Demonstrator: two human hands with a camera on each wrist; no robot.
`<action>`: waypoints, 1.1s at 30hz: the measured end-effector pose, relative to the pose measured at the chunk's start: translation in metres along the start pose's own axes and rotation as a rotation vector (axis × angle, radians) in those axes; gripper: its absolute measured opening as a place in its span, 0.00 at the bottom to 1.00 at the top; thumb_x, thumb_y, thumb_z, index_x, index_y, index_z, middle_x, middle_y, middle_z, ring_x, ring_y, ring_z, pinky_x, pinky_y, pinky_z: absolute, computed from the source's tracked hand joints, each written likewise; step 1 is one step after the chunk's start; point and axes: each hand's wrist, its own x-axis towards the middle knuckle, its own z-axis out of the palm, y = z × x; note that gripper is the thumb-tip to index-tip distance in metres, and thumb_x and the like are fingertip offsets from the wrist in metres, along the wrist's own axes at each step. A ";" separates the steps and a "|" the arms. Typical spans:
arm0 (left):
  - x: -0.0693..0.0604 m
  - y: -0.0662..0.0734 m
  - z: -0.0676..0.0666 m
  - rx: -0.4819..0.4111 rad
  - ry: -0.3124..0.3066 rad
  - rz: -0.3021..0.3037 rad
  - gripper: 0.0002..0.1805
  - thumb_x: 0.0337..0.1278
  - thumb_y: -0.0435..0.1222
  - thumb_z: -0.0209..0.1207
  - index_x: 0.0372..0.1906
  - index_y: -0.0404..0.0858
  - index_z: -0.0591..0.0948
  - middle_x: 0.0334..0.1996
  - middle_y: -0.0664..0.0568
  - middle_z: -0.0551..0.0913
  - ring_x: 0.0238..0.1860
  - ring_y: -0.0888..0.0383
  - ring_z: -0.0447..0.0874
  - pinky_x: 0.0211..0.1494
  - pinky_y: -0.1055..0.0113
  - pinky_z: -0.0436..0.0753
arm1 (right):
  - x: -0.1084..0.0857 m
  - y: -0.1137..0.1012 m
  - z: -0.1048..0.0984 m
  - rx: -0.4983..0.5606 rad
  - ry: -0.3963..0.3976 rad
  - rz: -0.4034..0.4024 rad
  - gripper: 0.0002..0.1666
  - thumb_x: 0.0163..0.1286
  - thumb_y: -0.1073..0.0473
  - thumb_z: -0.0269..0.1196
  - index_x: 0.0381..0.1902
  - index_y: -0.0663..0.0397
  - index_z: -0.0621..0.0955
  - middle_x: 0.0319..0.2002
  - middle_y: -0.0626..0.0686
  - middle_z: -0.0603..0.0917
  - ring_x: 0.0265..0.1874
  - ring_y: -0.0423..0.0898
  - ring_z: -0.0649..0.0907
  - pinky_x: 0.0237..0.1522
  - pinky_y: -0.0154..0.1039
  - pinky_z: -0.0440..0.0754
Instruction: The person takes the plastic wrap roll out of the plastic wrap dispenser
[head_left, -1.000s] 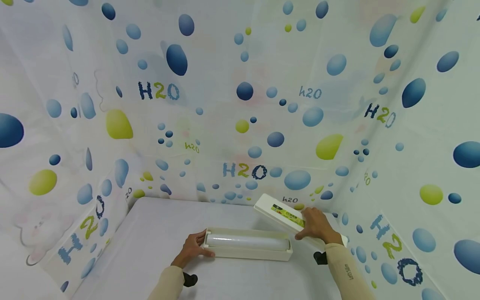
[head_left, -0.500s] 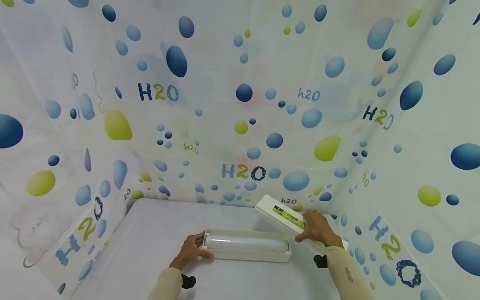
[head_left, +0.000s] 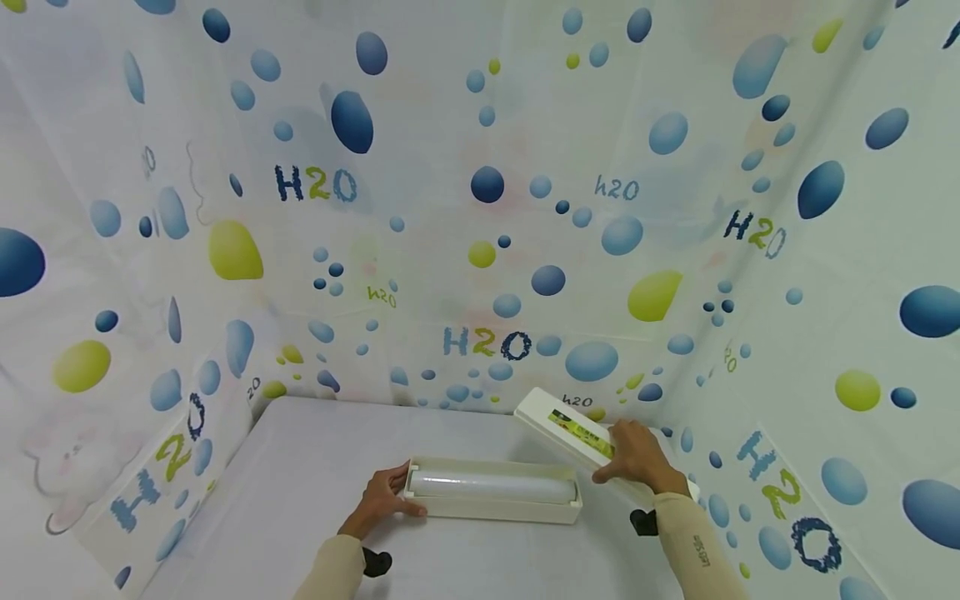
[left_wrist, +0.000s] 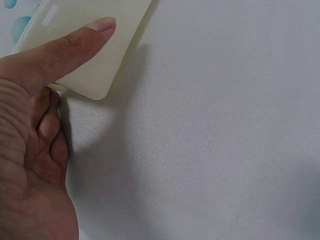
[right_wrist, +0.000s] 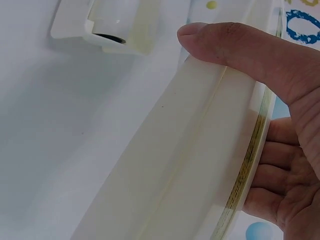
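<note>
A long cream-white cling film dispenser box (head_left: pixel 498 509) lies on the table with its top off. Inside it, lengthwise, sits a shiny roll of clear film (head_left: pixel 487 487). My left hand (head_left: pixel 381 498) grips the box's left end. In the left wrist view its thumb presses the wall of the box (left_wrist: pixel 95 75), the other fingers behind. To the right, my right hand (head_left: pixel 637 457) holds the dispenser's long lid (head_left: pixel 536 408) tilted, apart from the box. The lid carries a yellow-green label (head_left: pixel 576 430). In the right wrist view, thumb and fingers grip opposite sides of the lid (right_wrist: pixel 185 140).
White cloth covers the table (head_left: pixel 300 467). A patterned curtain (head_left: pixel 420 250) with blue and green drops and H2O lettering stands behind and on both sides. Dark straps (head_left: pixel 377 562) show at both wrists.
The lid in my right hand has shifted very slightly to the right. My left hand and the box stay in place; the head view has moved a little.
</note>
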 end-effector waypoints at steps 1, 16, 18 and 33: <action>0.000 0.000 0.000 0.001 -0.001 0.000 0.61 0.34 0.27 0.88 0.80 0.26 0.69 0.76 0.32 0.74 0.76 0.31 0.77 0.79 0.37 0.76 | 0.000 0.000 0.000 -0.004 0.001 -0.006 0.44 0.38 0.52 0.91 0.53 0.65 0.87 0.32 0.50 0.85 0.30 0.46 0.79 0.34 0.42 0.81; 0.001 -0.008 -0.003 0.004 -0.025 0.021 0.62 0.36 0.31 0.88 0.80 0.25 0.67 0.77 0.30 0.72 0.77 0.29 0.75 0.79 0.36 0.74 | -0.007 0.000 -0.003 -0.021 0.002 0.056 0.44 0.38 0.50 0.91 0.51 0.66 0.87 0.31 0.51 0.85 0.29 0.46 0.80 0.33 0.42 0.83; 0.002 -0.012 -0.002 0.001 -0.028 0.025 0.62 0.35 0.32 0.89 0.80 0.25 0.67 0.77 0.30 0.72 0.77 0.29 0.75 0.79 0.36 0.74 | -0.008 0.000 -0.003 -0.017 0.004 0.057 0.43 0.38 0.51 0.91 0.50 0.66 0.88 0.30 0.50 0.85 0.28 0.47 0.80 0.32 0.42 0.83; -0.002 -0.008 -0.006 0.003 -0.032 0.038 0.61 0.34 0.28 0.88 0.79 0.24 0.68 0.77 0.30 0.73 0.76 0.30 0.76 0.79 0.37 0.75 | -0.018 -0.001 -0.006 -0.007 0.000 0.083 0.45 0.39 0.50 0.91 0.54 0.66 0.87 0.32 0.51 0.84 0.30 0.47 0.80 0.34 0.44 0.84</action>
